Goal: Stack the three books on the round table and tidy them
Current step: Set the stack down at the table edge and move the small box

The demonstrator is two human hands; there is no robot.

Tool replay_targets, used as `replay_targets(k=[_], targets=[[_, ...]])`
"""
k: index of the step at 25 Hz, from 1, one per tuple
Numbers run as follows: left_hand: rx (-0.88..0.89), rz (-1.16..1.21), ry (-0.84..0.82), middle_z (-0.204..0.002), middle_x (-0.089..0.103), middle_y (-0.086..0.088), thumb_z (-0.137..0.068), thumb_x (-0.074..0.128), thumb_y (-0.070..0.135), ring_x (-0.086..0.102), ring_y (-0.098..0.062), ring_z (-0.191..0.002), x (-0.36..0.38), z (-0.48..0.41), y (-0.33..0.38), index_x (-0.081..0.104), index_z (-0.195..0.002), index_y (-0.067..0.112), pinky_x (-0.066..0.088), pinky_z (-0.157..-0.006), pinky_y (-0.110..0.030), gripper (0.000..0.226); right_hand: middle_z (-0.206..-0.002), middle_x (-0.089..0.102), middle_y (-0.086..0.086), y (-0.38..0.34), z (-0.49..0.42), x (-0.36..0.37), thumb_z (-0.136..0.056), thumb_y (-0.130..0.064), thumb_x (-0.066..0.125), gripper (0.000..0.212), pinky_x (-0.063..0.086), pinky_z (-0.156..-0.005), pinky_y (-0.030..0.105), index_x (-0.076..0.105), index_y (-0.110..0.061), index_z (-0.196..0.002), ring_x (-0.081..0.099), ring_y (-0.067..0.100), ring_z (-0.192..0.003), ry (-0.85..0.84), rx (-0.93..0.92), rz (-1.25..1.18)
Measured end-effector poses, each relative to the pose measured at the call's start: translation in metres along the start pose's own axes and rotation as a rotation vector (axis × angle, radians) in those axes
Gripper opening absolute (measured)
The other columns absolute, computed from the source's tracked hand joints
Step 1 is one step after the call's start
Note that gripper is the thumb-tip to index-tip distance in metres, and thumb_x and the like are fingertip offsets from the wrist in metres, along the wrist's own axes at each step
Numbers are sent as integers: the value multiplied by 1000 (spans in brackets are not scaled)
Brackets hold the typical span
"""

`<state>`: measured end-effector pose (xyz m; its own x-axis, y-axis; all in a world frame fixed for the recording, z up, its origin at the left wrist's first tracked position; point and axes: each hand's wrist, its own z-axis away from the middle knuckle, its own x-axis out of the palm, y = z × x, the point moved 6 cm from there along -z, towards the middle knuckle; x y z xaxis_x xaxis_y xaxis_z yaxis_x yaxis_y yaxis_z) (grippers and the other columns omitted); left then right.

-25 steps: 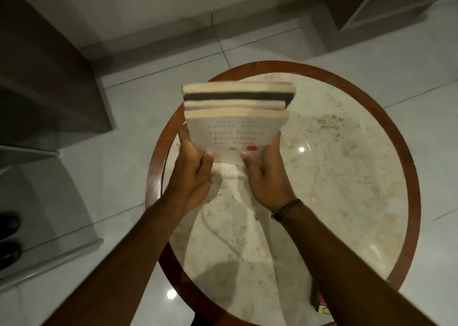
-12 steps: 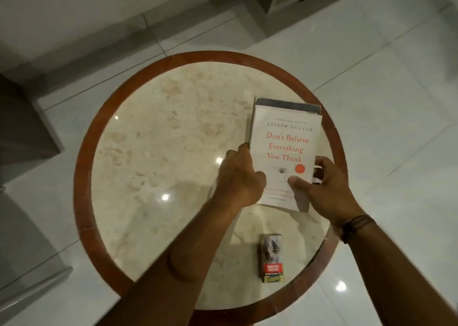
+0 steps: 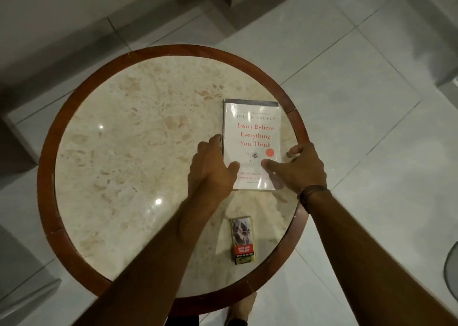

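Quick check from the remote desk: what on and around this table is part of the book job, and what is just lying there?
Part of the job:
book stack, white cover on top
round table
left hand and right hand, one at each side of the stack

Just lying about:
small printed pack near the table's front edge
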<state>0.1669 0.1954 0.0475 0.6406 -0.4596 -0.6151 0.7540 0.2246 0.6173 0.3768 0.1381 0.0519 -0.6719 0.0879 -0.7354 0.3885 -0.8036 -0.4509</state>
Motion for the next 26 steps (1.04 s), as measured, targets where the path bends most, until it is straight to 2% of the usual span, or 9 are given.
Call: replay_targets(k=[3,5,7,10,12,16,20,23,26], targets=[[177,-62,145,-162,48,-11,-101,63,47,48,-28,-146,-11,42,-28,39,-160,17,51,-113,-47,71,-115,55,-12,6,46,-6,-77,-64,80,66,56,-80,36,47,-29,-124,61,15,-100,181,-202,65],[214,-236,199,-170,43,-12,-106,47,55,38,-30,-158,-19,71,-69,38,-162,16,40,-124,-53,69,-116,59,-13,27,90,7,-86,-68,68,54,58,-76,33,46,-36,-123,65,14,-98,145,-268,14],[217,-382,207,-174,36,-14,-108,38,56,27,-32,-164,-28,94,-121,37,-163,15,29,-130,-60,68,-117,63,-9,50,133,28,-90,-68,60,50,60,-73,31,47,-36,-126,66,12,-97,85,-323,63],[214,-526,191,-177,28,-18,-109,31,50,18,-35,-167,-42,114,-184,32,-165,11,18,-133,-63,69,-111,61,-11,75,172,53,-85,-69,61,60,53,-66,24,44,-36,-132,63,10,-90,35,-299,74],[223,-566,177,-179,23,-18,-109,30,46,14,-35,-168,-43,116,-204,26,-168,11,12,-134,-62,69,-111,56,-11,83,178,65,-82,-65,67,67,52,-67,25,41,-36,-136,61,12,-91,-9,-276,107],[220,-576,215,-182,15,-12,-108,30,41,11,-29,-169,-40,112,-219,18,-170,13,12,-136,-60,69,-114,52,-13,80,175,82,-88,-51,70,64,55,-71,28,35,-39,-140,63,15,-98,-54,-262,190],[265,-551,243,-183,10,-7,-108,28,40,11,-27,-169,-39,113,-224,15,-171,15,15,-135,-60,69,-119,60,-13,41,183,99,-90,-53,65,62,62,-79,35,35,-42,-143,65,11,-97,-120,-320,112],[270,-550,252,-182,14,-8,-108,29,39,14,-29,-169,-38,114,-225,18,-170,14,20,-133,-63,68,-120,63,-10,-30,178,125,-90,-55,62,67,59,-73,29,37,-38,-149,67,12,-94,-68,-441,119],[260,-550,237,-183,12,-6,-108,28,40,12,-27,-169,-38,112,-228,17,-171,16,19,-134,-61,68,-124,64,-1,-105,153,163,-94,-51,62,67,58,-75,29,38,-33,-153,67,17,-97,-25,-537,155]])
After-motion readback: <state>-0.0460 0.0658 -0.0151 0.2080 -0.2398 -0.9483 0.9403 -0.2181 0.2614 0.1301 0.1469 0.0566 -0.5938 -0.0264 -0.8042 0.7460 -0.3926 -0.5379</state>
